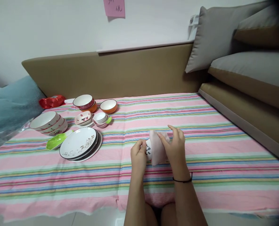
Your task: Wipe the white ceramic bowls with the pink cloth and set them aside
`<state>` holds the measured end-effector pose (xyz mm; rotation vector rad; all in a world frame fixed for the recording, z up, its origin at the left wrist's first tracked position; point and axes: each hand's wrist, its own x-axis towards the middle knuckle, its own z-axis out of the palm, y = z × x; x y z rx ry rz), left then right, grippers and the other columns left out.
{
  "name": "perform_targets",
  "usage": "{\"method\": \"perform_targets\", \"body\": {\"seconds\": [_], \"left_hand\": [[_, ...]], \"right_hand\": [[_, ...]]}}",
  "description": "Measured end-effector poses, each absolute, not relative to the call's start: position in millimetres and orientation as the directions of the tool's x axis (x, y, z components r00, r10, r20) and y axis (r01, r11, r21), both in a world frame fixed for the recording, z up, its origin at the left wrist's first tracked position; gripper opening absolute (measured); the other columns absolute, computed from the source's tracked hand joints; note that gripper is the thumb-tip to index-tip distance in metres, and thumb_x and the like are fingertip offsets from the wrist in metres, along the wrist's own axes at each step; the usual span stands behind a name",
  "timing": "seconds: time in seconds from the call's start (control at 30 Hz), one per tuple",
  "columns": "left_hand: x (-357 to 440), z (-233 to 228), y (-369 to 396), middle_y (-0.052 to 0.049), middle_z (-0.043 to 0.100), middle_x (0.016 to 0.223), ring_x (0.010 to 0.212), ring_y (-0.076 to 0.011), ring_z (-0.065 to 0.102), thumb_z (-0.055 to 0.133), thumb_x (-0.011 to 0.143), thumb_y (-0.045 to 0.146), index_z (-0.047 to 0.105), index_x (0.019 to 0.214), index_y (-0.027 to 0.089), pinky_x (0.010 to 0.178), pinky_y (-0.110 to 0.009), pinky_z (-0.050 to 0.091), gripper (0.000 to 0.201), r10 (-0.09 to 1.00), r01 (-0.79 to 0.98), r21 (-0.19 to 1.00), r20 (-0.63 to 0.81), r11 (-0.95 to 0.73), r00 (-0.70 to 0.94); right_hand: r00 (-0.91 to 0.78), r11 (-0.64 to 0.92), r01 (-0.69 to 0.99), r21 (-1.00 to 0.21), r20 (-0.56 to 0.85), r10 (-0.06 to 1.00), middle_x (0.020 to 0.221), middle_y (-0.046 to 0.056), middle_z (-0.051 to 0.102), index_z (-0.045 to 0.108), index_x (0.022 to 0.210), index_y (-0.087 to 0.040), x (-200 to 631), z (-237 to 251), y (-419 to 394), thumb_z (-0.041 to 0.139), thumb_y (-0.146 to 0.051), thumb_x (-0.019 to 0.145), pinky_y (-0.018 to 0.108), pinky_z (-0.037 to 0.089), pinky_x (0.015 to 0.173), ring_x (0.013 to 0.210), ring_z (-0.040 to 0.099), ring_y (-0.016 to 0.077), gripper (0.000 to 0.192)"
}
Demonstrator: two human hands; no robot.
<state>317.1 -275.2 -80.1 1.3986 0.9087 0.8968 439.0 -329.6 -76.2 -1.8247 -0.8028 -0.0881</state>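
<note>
My left hand [139, 154] grips a small white cup with black markings [149, 149] by its left side, just above the striped cloth [200, 147]. A pale pink cloth [157, 150] is wrapped over the cup's right side, and my right hand [175, 145] presses it there with fingers spread. Most of the cup is hidden by the pink cloth and my hands.
At the left lie a stack of white plates [79, 143], a green dish [56, 141], stacked white bowls [48, 123], small pink saucers [83, 118], small cups [100, 119], orange bowls [108, 106] and a red bag [51, 101]. Cushions [215, 37] rise at the right.
</note>
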Motion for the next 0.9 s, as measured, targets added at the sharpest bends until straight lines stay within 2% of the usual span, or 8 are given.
{"method": "perform_targets", "body": {"seconds": [0.1,0.17,0.3,0.43,0.53,0.6,0.73,0.9], "left_hand": [[322.4,-79.9,-274.3,0.005,0.036,0.054,0.053,-0.0106,0.033,0.050,0.080,0.036,0.046,0.059,0.019,0.051,-0.023,0.026,0.027,0.918,0.002,1.000,-0.002,0.001,0.397],[326.7,-80.8,-273.6,0.004,0.039,0.056,0.055,-0.0108,0.035,0.049,0.080,0.036,0.048,0.061,0.018,0.052,-0.023,0.028,0.026,0.911,-0.004,1.000,0.005,-0.004,0.412],[333.6,-83.5,-272.3,0.002,0.051,0.062,0.060,-0.0125,0.043,0.047,0.083,0.033,0.059,0.073,0.018,0.058,-0.024,0.033,0.022,0.906,0.023,0.999,0.014,-0.026,0.424],[336.8,-82.4,-270.4,-0.001,0.063,0.078,0.071,-0.0161,0.054,0.045,0.084,0.027,0.064,0.086,0.020,0.066,-0.026,0.039,0.020,0.859,0.051,0.992,0.077,-0.119,0.507],[339.2,-81.9,-267.0,-0.004,0.066,0.095,0.087,-0.0187,0.057,0.048,0.082,0.022,0.062,0.093,0.021,0.077,-0.029,0.041,0.018,0.882,0.089,0.974,0.147,-0.207,0.448],[340.3,-83.9,-264.2,-0.005,0.064,0.091,0.088,-0.0196,0.056,0.048,0.084,0.025,0.061,0.087,0.021,0.079,-0.031,0.040,0.014,0.923,0.155,0.964,0.150,-0.216,0.354],[338.3,-93.2,-257.7,-0.004,0.059,0.080,0.075,-0.0175,0.052,0.045,0.088,0.038,0.060,0.078,0.020,0.071,-0.029,0.040,0.025,0.956,0.044,0.998,0.031,-0.046,0.293],[335.2,-104.7,-249.8,-0.001,0.055,0.073,0.065,-0.0123,0.048,0.064,0.075,0.047,0.059,0.080,0.016,0.061,-0.024,0.039,0.032,0.908,-0.198,0.936,-0.207,0.292,0.364]], "right_hand": [[0.686,-0.077,0.624,-0.778,0.497,0.531,0.100,0.010,0.063,0.065,0.098,-0.022,428.7,-74.5,-324.6,0.049,-0.033,0.088,0.039,0.044,0.090,0.097,0.056,0.0231,0.022],[0.634,-0.009,0.630,-0.777,0.508,0.583,0.098,0.009,0.065,0.066,0.095,-0.022,422.2,-75.5,-320.5,0.044,-0.032,0.091,0.039,0.045,0.090,0.096,0.058,0.0220,0.024],[0.593,0.052,0.617,-0.785,0.507,0.626,0.122,0.010,0.061,0.063,0.115,-0.020,423.1,-91.4,-309.3,0.042,-0.035,0.092,0.048,0.036,0.106,0.119,0.051,0.0243,0.034],[0.711,0.087,0.386,-0.918,0.357,0.607,0.128,0.009,0.060,0.061,0.119,-0.019,433.8,-107.4,-306.8,0.028,-0.032,0.096,0.044,0.039,0.106,0.121,0.052,0.0207,0.043],[0.638,0.148,0.447,-0.882,0.430,0.639,0.134,0.007,0.056,0.058,0.125,-0.021,434.5,-107.7,-313.6,0.033,-0.031,0.095,0.045,0.035,0.110,0.127,0.047,0.0204,0.040],[0.530,0.211,0.516,-0.830,0.503,0.682,0.135,0.004,0.055,0.058,0.126,-0.023,433.0,-104.8,-318.8,0.037,-0.029,0.094,0.046,0.029,0.114,0.132,0.041,0.0197,0.038],[0.490,0.199,0.552,-0.809,0.509,0.707,0.136,0.003,0.055,0.061,0.122,-0.025,437.0,-105.0,-321.6,0.043,-0.029,0.093,0.045,0.032,0.112,0.132,0.041,0.0205,0.034],[0.618,0.068,0.565,-0.823,0.476,0.626,0.141,0.007,0.048,0.054,0.129,-0.023,439.8,-112.6,-313.7,0.038,-0.034,0.094,0.048,0.031,0.111,0.131,0.041,0.0214,0.040]]}}
